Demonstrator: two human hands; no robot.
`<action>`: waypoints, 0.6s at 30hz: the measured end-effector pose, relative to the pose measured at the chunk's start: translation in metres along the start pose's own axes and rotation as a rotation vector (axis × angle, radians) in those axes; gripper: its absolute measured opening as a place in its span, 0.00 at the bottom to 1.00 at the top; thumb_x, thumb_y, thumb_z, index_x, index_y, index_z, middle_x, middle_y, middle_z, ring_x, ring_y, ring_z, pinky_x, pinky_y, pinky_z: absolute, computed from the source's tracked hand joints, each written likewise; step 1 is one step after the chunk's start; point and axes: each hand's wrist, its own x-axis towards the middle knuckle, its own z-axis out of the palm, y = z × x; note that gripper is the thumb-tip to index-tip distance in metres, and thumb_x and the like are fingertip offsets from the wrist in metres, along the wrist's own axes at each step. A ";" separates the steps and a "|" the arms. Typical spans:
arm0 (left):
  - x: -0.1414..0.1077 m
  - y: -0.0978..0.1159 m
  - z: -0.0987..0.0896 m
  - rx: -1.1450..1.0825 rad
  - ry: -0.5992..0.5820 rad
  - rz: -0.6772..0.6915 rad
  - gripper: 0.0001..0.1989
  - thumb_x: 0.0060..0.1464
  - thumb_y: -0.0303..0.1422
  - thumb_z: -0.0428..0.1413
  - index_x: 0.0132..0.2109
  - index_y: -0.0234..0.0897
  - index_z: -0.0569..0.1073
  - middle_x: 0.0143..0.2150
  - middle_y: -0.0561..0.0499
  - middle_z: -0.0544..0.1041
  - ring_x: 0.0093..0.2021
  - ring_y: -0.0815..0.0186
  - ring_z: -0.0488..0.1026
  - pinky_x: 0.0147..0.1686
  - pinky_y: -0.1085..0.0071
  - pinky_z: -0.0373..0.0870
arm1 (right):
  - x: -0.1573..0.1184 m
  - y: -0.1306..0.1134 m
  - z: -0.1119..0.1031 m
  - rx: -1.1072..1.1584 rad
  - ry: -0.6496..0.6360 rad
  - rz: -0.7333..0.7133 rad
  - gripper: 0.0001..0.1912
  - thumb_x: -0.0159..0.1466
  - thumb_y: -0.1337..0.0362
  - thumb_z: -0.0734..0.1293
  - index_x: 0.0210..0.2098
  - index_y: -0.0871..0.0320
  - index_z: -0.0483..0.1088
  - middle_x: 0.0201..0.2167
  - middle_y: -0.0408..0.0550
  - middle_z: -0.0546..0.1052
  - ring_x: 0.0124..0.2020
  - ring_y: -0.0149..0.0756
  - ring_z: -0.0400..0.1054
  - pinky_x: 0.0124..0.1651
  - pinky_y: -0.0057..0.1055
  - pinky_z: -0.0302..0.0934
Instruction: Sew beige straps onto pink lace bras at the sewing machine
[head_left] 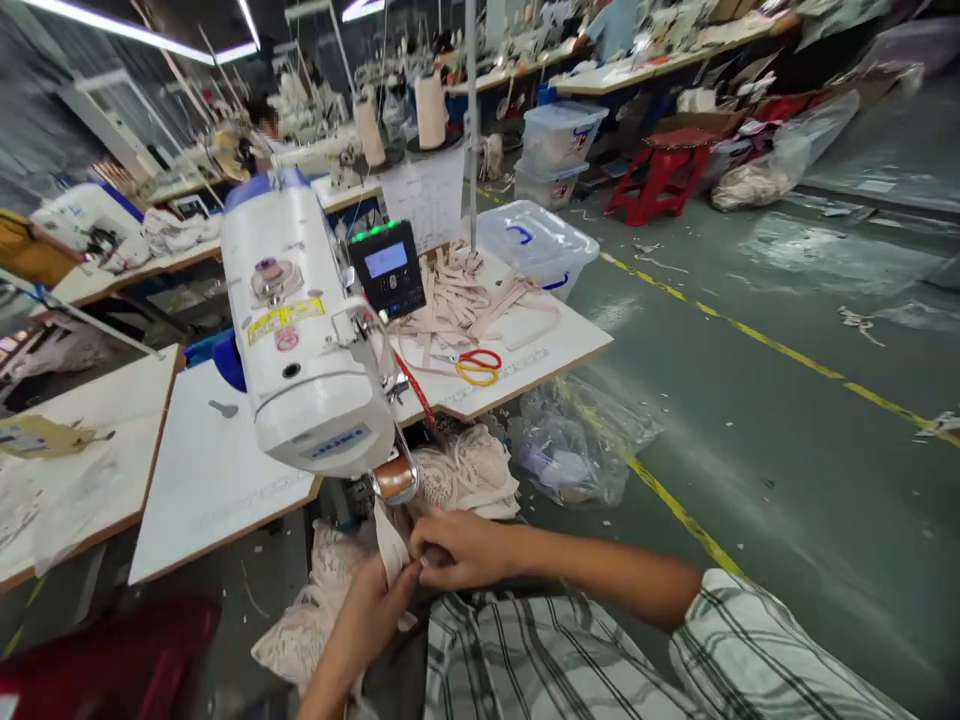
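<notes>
Below the needle end of a white sewing machine (315, 420), both my hands meet at a light beige strap (391, 545) hanging from it. My left hand (373, 605) pinches the strap between thumb and fingers. My right hand (472, 548) is closed, its fingertips touching the left thumb; what lies inside its fingers is hidden. Beige lace bra pieces (469, 470) bunch up behind my right hand. More beige lace pieces (300, 625) hang beside my left forearm.
On the white table lie scissors (478, 367) with red and yellow handles and a heap of beige straps (457, 300). A control screen (388, 265) stands by the machine. Lidded clear bins (532, 235), a red stool (664, 175) and plastic bags (574, 455) are on the floor.
</notes>
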 end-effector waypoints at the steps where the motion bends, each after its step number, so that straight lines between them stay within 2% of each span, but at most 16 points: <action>1: 0.001 -0.002 0.000 -0.030 0.035 0.007 0.18 0.54 0.45 0.59 0.24 0.36 0.75 0.21 0.50 0.74 0.25 0.62 0.70 0.27 0.70 0.66 | -0.004 0.002 0.001 0.011 0.062 0.029 0.09 0.62 0.62 0.68 0.42 0.58 0.71 0.29 0.40 0.72 0.28 0.29 0.64 0.31 0.24 0.54; 3: 0.003 -0.009 0.000 -0.111 0.119 -0.044 0.18 0.52 0.44 0.61 0.22 0.36 0.73 0.20 0.51 0.72 0.23 0.65 0.67 0.26 0.72 0.63 | -0.011 0.010 0.002 0.010 0.250 0.127 0.07 0.64 0.62 0.67 0.40 0.58 0.70 0.31 0.42 0.73 0.30 0.30 0.65 0.33 0.26 0.56; 5: 0.005 -0.021 0.003 -0.174 0.175 -0.155 0.18 0.56 0.45 0.59 0.26 0.36 0.76 0.24 0.50 0.76 0.27 0.66 0.70 0.29 0.73 0.65 | -0.017 0.021 0.004 -0.007 0.430 0.244 0.08 0.67 0.59 0.65 0.38 0.58 0.70 0.32 0.43 0.74 0.31 0.31 0.65 0.36 0.28 0.58; 7: 0.007 -0.034 0.012 -0.336 0.259 -0.210 0.18 0.58 0.46 0.59 0.35 0.35 0.79 0.27 0.49 0.78 0.27 0.67 0.72 0.28 0.73 0.66 | -0.021 0.031 0.009 -0.067 0.519 0.264 0.09 0.69 0.59 0.64 0.40 0.58 0.71 0.33 0.44 0.75 0.30 0.32 0.65 0.37 0.30 0.59; 11: 0.011 -0.043 0.037 -0.668 0.366 -0.196 0.16 0.53 0.45 0.64 0.38 0.34 0.79 0.33 0.47 0.81 0.25 0.69 0.72 0.27 0.74 0.68 | -0.021 0.029 0.025 -0.140 0.489 0.093 0.10 0.71 0.60 0.62 0.41 0.55 0.74 0.37 0.46 0.78 0.39 0.35 0.71 0.44 0.31 0.63; 14: 0.014 -0.042 0.052 -0.735 0.455 -0.170 0.14 0.51 0.42 0.66 0.35 0.35 0.77 0.31 0.50 0.79 0.26 0.70 0.72 0.31 0.73 0.71 | -0.013 0.018 0.037 -0.143 0.490 -0.003 0.11 0.72 0.61 0.61 0.43 0.55 0.75 0.39 0.47 0.79 0.42 0.33 0.72 0.45 0.30 0.65; 18: 0.017 -0.043 0.060 -0.727 0.544 -0.166 0.13 0.50 0.40 0.68 0.34 0.35 0.76 0.27 0.54 0.76 0.28 0.71 0.72 0.31 0.75 0.71 | -0.003 0.014 0.043 -0.142 0.534 -0.011 0.12 0.72 0.62 0.61 0.44 0.57 0.75 0.39 0.49 0.79 0.42 0.33 0.73 0.44 0.30 0.66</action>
